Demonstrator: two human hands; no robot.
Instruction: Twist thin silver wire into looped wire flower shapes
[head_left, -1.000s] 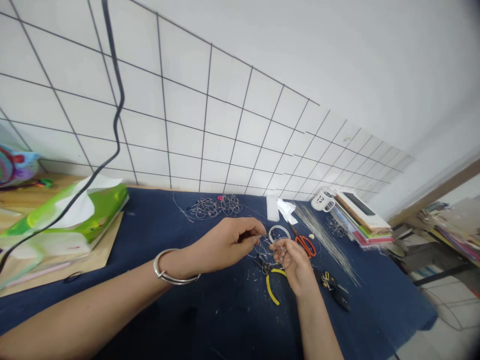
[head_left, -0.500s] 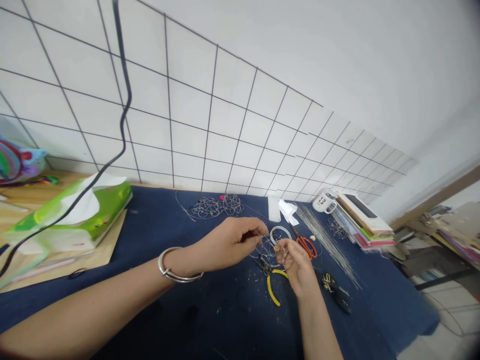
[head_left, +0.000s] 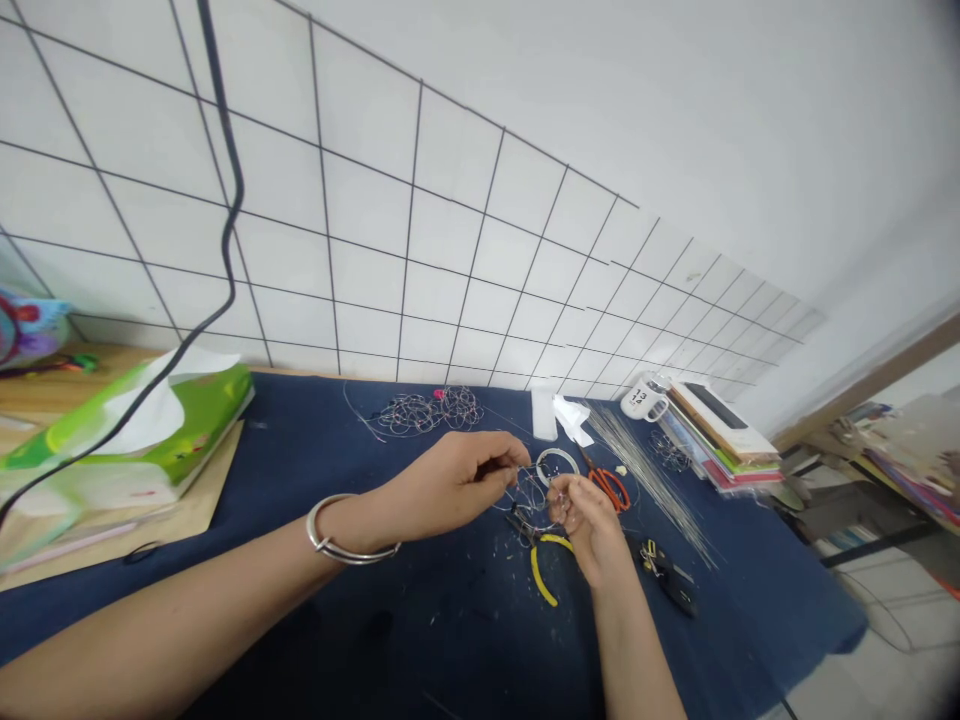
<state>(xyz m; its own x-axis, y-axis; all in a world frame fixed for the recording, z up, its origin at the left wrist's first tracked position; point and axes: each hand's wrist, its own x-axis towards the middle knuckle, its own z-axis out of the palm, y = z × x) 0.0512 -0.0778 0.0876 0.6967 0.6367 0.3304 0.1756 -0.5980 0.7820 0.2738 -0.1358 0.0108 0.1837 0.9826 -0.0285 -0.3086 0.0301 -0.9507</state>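
Between my two hands is a piece of thin looped wire [head_left: 529,492], silvery and bent into open rings. My left hand [head_left: 466,482], with a silver bangle on the wrist, comes in from the left and pinches the wire between thumb and fingers. From the right, my right hand [head_left: 583,518] has its fingertips curled on the other side of the wire. Pliers with yellow handles [head_left: 541,575] lie on the cloth just below, their jaws partly behind the wire. A white ring-shaped roll [head_left: 558,462] and orange-handled scissors [head_left: 609,487] lie just beyond my right hand.
A bundle of straight wires [head_left: 652,480] and a black-handled tool [head_left: 666,578] lie on the dark blue cloth [head_left: 780,580]. Tangled wire loops [head_left: 427,410] are at the back, beside white strips. A mug [head_left: 643,400], stacked books [head_left: 724,430] and a green tissue pack [head_left: 195,420] stand around.
The whole view has shifted slightly, so the things on the table appear a little farther left. Both hands keep their pinch on the looped wire, with barely any movement.
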